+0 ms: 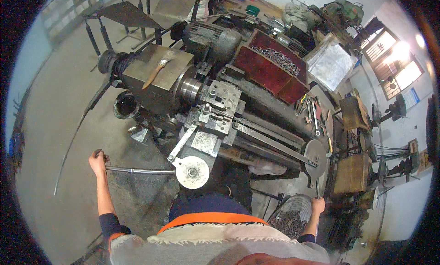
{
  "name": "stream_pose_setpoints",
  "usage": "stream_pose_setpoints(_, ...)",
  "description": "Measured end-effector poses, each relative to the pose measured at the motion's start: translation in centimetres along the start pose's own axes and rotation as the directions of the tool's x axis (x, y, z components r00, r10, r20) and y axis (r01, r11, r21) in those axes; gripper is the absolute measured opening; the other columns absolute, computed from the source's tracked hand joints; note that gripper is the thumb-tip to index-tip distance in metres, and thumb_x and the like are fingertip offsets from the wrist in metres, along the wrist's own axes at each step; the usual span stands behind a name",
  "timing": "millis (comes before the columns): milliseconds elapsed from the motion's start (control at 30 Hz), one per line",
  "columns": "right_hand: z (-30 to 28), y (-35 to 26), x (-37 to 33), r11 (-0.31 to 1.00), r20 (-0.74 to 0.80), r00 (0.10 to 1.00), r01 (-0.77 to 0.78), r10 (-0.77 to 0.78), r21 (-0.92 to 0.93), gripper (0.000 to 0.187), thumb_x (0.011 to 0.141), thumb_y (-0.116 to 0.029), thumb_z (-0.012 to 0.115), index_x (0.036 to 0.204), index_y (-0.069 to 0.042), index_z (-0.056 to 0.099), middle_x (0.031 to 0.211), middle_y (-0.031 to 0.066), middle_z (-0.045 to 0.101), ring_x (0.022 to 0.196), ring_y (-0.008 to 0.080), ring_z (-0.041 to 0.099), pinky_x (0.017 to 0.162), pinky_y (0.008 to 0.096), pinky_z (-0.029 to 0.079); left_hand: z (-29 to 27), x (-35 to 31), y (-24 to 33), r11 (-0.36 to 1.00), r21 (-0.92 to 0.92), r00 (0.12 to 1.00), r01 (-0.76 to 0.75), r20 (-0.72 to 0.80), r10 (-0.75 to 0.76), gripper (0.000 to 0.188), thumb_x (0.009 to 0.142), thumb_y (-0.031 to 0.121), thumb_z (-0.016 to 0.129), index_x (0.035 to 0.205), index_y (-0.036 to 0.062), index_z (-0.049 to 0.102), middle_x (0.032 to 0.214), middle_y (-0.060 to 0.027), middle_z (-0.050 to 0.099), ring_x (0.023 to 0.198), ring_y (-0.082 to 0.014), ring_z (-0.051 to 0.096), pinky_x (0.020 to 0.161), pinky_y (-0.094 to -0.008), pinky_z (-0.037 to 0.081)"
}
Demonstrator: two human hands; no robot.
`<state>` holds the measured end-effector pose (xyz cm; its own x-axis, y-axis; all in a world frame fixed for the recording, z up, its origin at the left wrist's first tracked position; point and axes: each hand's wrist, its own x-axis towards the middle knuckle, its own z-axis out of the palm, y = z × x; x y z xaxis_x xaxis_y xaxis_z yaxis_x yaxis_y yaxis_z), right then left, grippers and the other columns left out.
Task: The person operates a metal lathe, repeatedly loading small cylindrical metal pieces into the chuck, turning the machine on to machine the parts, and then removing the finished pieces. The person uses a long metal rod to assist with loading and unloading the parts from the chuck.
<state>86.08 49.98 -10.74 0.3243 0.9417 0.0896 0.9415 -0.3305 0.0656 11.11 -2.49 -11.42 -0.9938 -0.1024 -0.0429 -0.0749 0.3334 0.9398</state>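
Note:
My left hand (pixel 97 163) is closed around the end of a long metal lever (pixel 142 170). That lever runs to a pale round disc (pixel 193 172), which a flat link joins to the slide block (pixel 215 120) of a small lathe. On the right, my right hand (pixel 318 204) grips a short handle below a second, grey disc (pixel 316 154). A long flat bar (pixel 275 148) ties this disc to the slide block. The lathe's spindle (pixel 189 90) faces the block; whether a workpiece sits there is too small to tell.
A wooden-handled brush (pixel 158 72) lies on the headstock. Behind the bed stand a motor (pixel 211 40) and a dark red tray (pixel 270 72) with many small metal parts. Wrenches (pixel 316 118) lie to the right. A mesh basket (pixel 289 214) of dark pieces sits by my right arm.

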Motion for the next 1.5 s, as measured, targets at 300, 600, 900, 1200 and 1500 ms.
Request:
stream_pose_setpoints(300, -2.8, -2.1, -3.9, 0.994, -0.029, 0.998, 0.064, -0.061, 0.091, 0.033, 0.06, -0.021, 0.059, 0.088, -0.004, 0.064, 0.086, 0.0212, 0.063, 0.084, 0.04, 0.06, 0.075, 0.0455, 0.048, 1.4, 2.2, -0.2, 0.999, 0.005, 0.999, -0.042, -0.011, 0.042, 0.022, 0.08, 0.003, 0.052, 0.096, -0.0105, 0.058, 0.064, -0.0129, 0.059, 0.053, -0.0175, 0.059, 0.049, -0.0274, 0.049)
stream_pose_setpoints(600, -0.2, -0.4, -2.4, 0.993, -0.116, 0.992, 0.055, -0.043, 0.109, 0.03, 0.06, -0.024, 0.058, 0.08, -0.003, 0.064, 0.083, 0.022, 0.063, 0.08, 0.0413, 0.06, 0.072, 0.0464, 0.048, 1.5, 3.4, -0.9, 0.997, -0.048, 0.998, -0.057, 0.006, 0.057, 0.023, 0.08, 0.002, 0.051, 0.097, -0.0116, 0.056, 0.069, -0.0154, 0.06, 0.055, -0.0182, 0.059, 0.049, -0.0283, 0.05)
stream_pose_setpoints(900, 1.6, 3.1, 4.2, 0.995, -0.154, 0.984, 0.084, -0.092, -0.057, 0.039, 0.061, -0.035, 0.065, 0.082, -0.002, 0.061, 0.088, 0.0186, 0.064, 0.086, 0.0375, 0.061, 0.076, 0.0457, 0.047, 3.0, 1.1, -1.0, 0.941, 0.327, 0.958, -0.091, -0.229, 0.172, 0.026, 0.073, 0.017, 0.06, 0.093, 0.0018, 0.065, 0.079, -0.0115, 0.065, 0.071, -0.0208, 0.063, 0.066, -0.0321, 0.048)
stream_pose_setpoints(1200, 0.1, 2.0, 9.5, 0.978, 0.019, 0.981, 0.196, -0.195, -0.068, 0.036, 0.067, -0.029, 0.059, 0.087, 0.001, 0.06, 0.091, 0.0225, 0.063, 0.09, 0.0384, 0.06, 0.078, 0.0449, 0.047, 13.0, 7.1, 4.1, 0.904, 0.383, 0.98, -0.191, 0.016, 0.2, 0.036, 0.071, 0.025, 0.063, 0.101, 0.0059, 0.064, 0.089, -0.0121, 0.066, 0.083, -0.024, 0.063, 0.077, -0.034, 0.047)
stream_pose_setpoints(1500, -1.9, -0.6, -0.7, 0.998, 0.082, 0.995, -0.06, 0.059, 0.009, 0.035, 0.07, -0.029, 0.057, 0.089, 0.0, 0.062, 0.095, 0.024, 0.062, 0.092, 0.0403, 0.059, 0.08, 0.0458, 0.047, 17.5, 6.8, 6.8, 0.888, 0.309, 0.937, -0.341, 0.038, 0.347, 0.03, 0.071, 0.021, 0.063, 0.095, 0.0041, 0.065, 0.082, -0.0102, 0.066, 0.076, -0.021, 0.063, 0.073, -0.031, 0.047)
